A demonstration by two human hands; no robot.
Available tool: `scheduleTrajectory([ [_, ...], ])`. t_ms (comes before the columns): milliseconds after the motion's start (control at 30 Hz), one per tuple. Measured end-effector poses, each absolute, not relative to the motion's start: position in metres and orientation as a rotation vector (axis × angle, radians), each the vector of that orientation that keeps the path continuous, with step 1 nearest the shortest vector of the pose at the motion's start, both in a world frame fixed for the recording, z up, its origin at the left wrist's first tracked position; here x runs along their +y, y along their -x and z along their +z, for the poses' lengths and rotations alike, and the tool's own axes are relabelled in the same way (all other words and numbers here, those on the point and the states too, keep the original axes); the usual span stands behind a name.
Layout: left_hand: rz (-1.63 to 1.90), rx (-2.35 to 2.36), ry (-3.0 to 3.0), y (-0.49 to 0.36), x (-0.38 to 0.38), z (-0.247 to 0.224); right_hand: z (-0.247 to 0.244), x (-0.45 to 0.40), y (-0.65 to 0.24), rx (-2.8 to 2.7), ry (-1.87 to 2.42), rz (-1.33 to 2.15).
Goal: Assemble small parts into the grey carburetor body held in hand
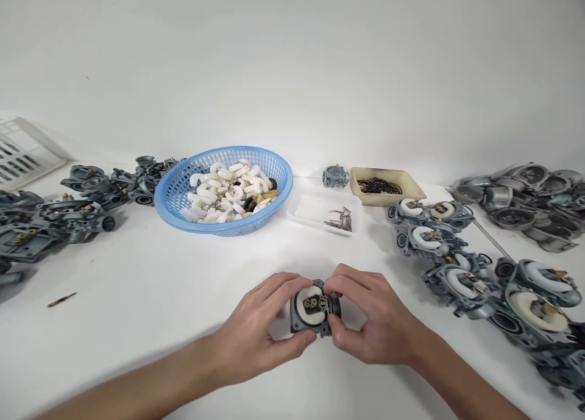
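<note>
A grey metal carburetor body (298, 321) sits low in the middle of the view, its opened bowl side facing up. Inside it lies a white C-shaped float (304, 310), with brass jets at its centre. My left hand (258, 328) grips the body from the left, index finger on the top edge and thumb on the bottom one. From the other side my right hand (375, 316) closes on the right end, near the float's hinge, fingertips above and thumb beside the black round opening. Whether a small pin is between the right fingertips is hidden.
A blue basket (171, 216) holds many white floats. Behind stand a clear tray (304, 210) of small pins and a beige tray (409, 185) of black rings. Carburetors (466, 280) with floats line the right; metal bowls (512, 219) lie beyond. More carburetor bodies (91, 219) and a thin tool (62, 300) lie left.
</note>
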State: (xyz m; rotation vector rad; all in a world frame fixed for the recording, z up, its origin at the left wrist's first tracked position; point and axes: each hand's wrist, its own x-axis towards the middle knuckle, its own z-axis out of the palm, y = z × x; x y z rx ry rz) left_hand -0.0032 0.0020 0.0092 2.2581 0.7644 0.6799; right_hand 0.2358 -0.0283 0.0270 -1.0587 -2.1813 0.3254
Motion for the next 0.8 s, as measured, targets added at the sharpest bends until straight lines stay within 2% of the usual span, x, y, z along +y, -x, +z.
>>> scheduleTrajectory([
  [500,0.686,0.752,-2.264,0.0038,0.0023,0.0088,0.0257,-0.0286,-0.2374,-2.182,1.066,0.331],
  [800,0.683,0.781,-2.224,0.0018,0.0017,0.0117,0.0257,-0.0287,-0.2366,-2.194,1.107,0.483],
])
